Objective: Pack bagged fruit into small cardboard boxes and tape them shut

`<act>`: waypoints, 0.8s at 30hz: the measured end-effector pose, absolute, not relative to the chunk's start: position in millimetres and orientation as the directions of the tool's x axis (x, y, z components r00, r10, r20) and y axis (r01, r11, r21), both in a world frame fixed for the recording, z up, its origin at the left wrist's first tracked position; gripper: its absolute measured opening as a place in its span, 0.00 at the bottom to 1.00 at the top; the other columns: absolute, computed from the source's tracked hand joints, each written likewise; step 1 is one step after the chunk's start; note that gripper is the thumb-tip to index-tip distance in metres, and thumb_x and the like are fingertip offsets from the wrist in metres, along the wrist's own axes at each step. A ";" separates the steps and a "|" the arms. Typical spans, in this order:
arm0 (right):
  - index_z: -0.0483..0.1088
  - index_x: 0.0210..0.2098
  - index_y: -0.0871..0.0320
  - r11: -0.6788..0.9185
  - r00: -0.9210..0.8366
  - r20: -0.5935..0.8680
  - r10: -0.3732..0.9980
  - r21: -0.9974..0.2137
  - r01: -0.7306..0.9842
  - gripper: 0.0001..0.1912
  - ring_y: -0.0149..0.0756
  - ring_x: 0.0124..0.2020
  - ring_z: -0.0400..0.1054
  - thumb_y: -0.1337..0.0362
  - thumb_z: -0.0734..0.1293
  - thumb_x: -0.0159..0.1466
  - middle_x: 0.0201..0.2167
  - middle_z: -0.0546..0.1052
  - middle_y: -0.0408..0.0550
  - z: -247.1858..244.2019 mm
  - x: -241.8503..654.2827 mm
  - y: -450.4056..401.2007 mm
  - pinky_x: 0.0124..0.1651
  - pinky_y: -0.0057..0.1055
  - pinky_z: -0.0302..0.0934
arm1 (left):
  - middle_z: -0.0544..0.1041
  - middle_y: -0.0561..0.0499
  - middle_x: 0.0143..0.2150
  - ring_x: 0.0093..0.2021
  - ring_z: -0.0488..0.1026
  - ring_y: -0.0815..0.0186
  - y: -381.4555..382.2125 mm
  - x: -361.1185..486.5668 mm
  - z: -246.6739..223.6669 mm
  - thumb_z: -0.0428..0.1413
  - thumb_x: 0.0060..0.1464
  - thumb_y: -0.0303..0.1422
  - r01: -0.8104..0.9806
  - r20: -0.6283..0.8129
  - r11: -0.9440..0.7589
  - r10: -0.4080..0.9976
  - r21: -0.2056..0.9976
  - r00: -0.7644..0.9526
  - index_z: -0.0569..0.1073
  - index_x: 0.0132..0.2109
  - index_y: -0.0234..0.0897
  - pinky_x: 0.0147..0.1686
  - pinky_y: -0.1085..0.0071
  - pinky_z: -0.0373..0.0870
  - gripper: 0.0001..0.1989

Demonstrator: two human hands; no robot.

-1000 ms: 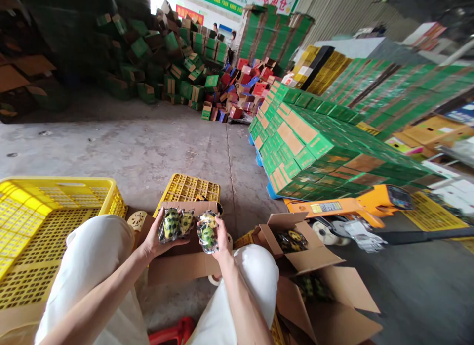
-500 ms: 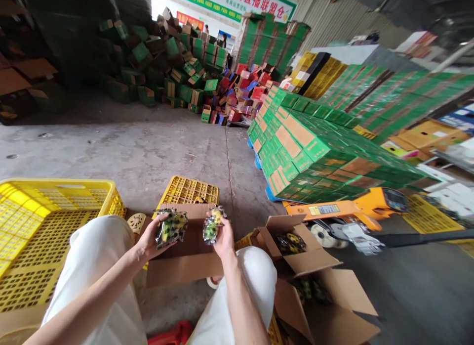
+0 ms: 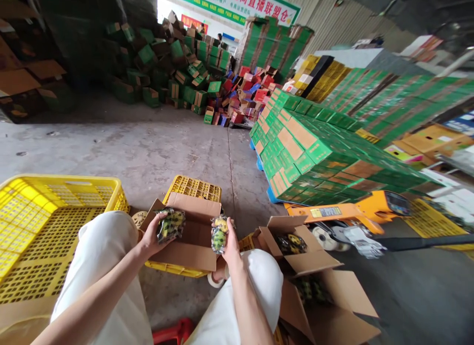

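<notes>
My left hand [image 3: 153,237] is closed round a clear plastic packet [image 3: 171,224] with green and yellow, dark-spotted contents, whose kind I cannot make out. My right hand [image 3: 231,242] grips a smaller-looking packet [image 3: 219,235], yellow at the top and green below. Both packets are held above an open cardboard box [image 3: 200,229], the left one over its left side and the right one at its right edge. The box rests on a yellow plastic crate [image 3: 192,188] between my knees. The box's visible inside is bare brown cardboard; the packets hide part of it.
At right, one open carton [image 3: 311,262] holds dark and yellow packets; another carton [image 3: 355,290] has green ones. A large yellow basket [image 3: 111,196] stands at left. Beyond are an orange pallet jack [image 3: 333,210] and stacked green boxes [image 3: 292,147]. Something red [image 3: 174,332] lies below me.
My right hand has moved slightly right and down, turning its packet more upright. The left hand stays nearly in place. The box's near flap sits higher, showing the crate's edge, and the view has shifted slightly.
</notes>
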State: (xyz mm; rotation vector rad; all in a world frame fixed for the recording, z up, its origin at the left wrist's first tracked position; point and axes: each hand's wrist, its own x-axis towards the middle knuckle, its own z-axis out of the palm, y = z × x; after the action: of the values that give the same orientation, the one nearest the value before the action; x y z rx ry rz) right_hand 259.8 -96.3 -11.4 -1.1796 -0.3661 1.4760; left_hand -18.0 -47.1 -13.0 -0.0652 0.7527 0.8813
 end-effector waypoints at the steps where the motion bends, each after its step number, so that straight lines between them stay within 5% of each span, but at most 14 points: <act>1: 0.77 0.41 0.56 -0.328 0.148 -0.482 0.863 -0.760 -0.561 0.29 0.38 0.24 0.77 0.36 0.77 0.61 0.24 0.82 0.46 -9.8 256.5 -97.3 0.22 0.28 0.67 | 0.87 0.40 0.40 0.34 0.86 0.54 -51.0 -15.3 -14.9 0.57 0.66 0.35 -0.716 -0.608 0.648 0.686 0.261 0.400 0.78 0.59 0.33 0.32 0.63 0.84 0.18; 9: 0.78 0.45 0.57 -0.403 0.037 -0.519 0.854 -0.705 -0.584 0.26 0.37 0.22 0.76 0.40 0.76 0.65 0.25 0.83 0.46 -9.4 234.3 -87.4 0.21 0.29 0.70 | 0.85 0.46 0.36 0.34 0.85 0.58 -64.7 2.2 -18.3 0.56 0.67 0.32 -0.751 -0.590 0.631 0.687 0.195 0.424 0.79 0.54 0.36 0.39 0.63 0.85 0.13; 13: 0.79 0.52 0.55 -0.346 0.092 -0.495 0.864 -0.717 -0.605 0.25 0.35 0.23 0.77 0.50 0.81 0.61 0.31 0.86 0.44 -13.1 227.3 -81.4 0.22 0.28 0.70 | 0.85 0.46 0.35 0.34 0.85 0.57 -62.4 3.0 -21.6 0.55 0.68 0.33 -0.749 -0.630 0.622 0.680 0.228 0.374 0.79 0.52 0.36 0.40 0.61 0.85 0.11; 18: 0.80 0.53 0.50 -0.195 0.124 -0.345 0.930 -0.751 -0.630 0.24 0.37 0.45 0.84 0.61 0.83 0.58 0.48 0.88 0.45 -8.0 218.4 -78.6 0.42 0.29 0.78 | 0.85 0.45 0.36 0.33 0.85 0.57 -60.7 5.4 -28.0 0.56 0.68 0.34 -0.732 -0.624 0.627 0.692 0.268 0.364 0.79 0.50 0.36 0.40 0.60 0.85 0.10; 20: 0.80 0.52 0.49 -0.214 0.096 -0.352 0.931 -0.740 -0.638 0.23 0.41 0.49 0.83 0.59 0.83 0.59 0.47 0.88 0.45 -7.2 218.0 -78.5 0.47 0.33 0.79 | 0.86 0.45 0.37 0.33 0.85 0.58 -59.1 6.0 -28.1 0.56 0.68 0.33 -0.738 -0.616 0.614 0.704 0.279 0.353 0.79 0.50 0.36 0.40 0.61 0.85 0.10; 24: 0.80 0.46 0.53 -0.399 -0.053 -0.477 0.877 -0.665 -0.631 0.22 0.48 0.42 0.84 0.46 0.81 0.61 0.34 0.86 0.48 -13.5 222.5 -79.1 0.40 0.40 0.80 | 0.85 0.49 0.34 0.32 0.84 0.59 -55.0 5.1 -26.9 0.57 0.66 0.32 -0.772 -0.638 0.597 0.685 0.216 0.352 0.79 0.49 0.38 0.41 0.61 0.86 0.08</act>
State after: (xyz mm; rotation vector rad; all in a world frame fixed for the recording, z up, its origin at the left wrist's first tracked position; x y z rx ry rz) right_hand 222.5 -79.1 -13.5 -1.0488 -0.3349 1.6996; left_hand 5.1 -55.0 -26.9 -0.1301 0.7575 0.9464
